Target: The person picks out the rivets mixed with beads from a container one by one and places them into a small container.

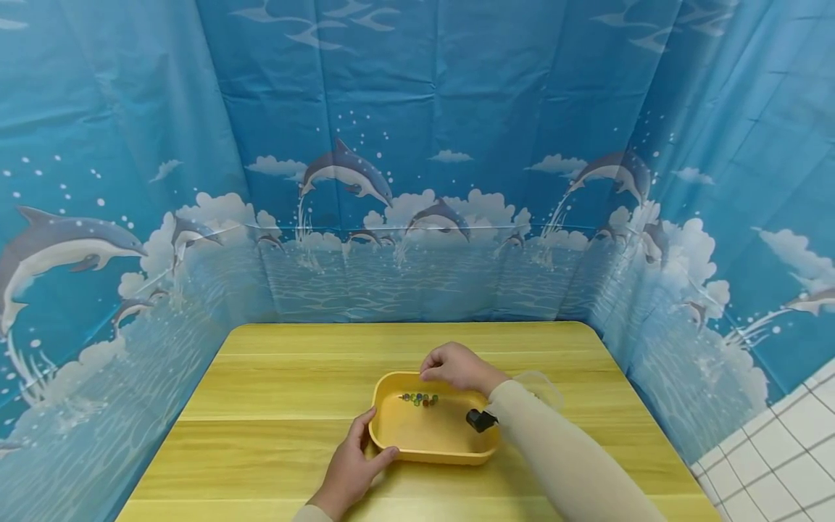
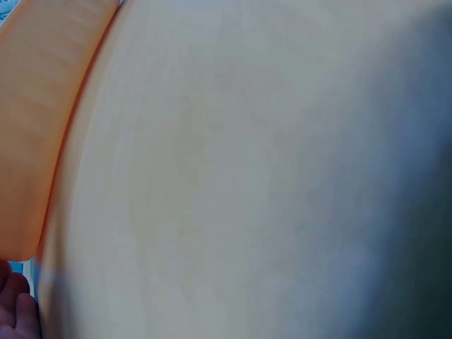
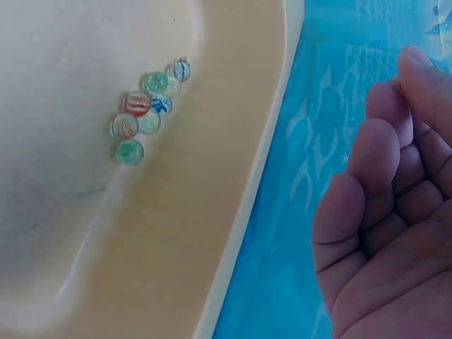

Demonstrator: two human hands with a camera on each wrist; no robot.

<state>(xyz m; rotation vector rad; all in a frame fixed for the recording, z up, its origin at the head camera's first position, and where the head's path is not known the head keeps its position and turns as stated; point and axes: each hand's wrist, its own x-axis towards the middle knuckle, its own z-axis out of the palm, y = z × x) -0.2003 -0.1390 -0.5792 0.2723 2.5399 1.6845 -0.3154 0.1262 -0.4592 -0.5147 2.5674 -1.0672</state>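
Note:
A shallow yellow tray [image 1: 430, 435] sits on the table, with several glass marbles [image 3: 138, 104] clustered along the far inner side of its floor. Green, red and blue swirls show in them. My left hand [image 1: 352, 464] holds the tray's near left corner, thumb at the front rim and fingers along the left side. In the left wrist view only a few left fingertips [image 2: 18, 304] appear, below the orange-looking tray wall [image 2: 42, 127]. Over the far rim hovers my right hand [image 1: 454, 367], fingers loosely bent and thumb close to the index finger; nothing shows in its palm.
The wood-grain table [image 1: 274, 406] extends around the tray. A blue dolphin-print curtain [image 1: 417, 275] encloses the back and sides, with white tiles [image 1: 783, 442] at the right. A small black device [image 1: 480, 420] and a clear looped strip [image 1: 544, 384] are at the right wrist.

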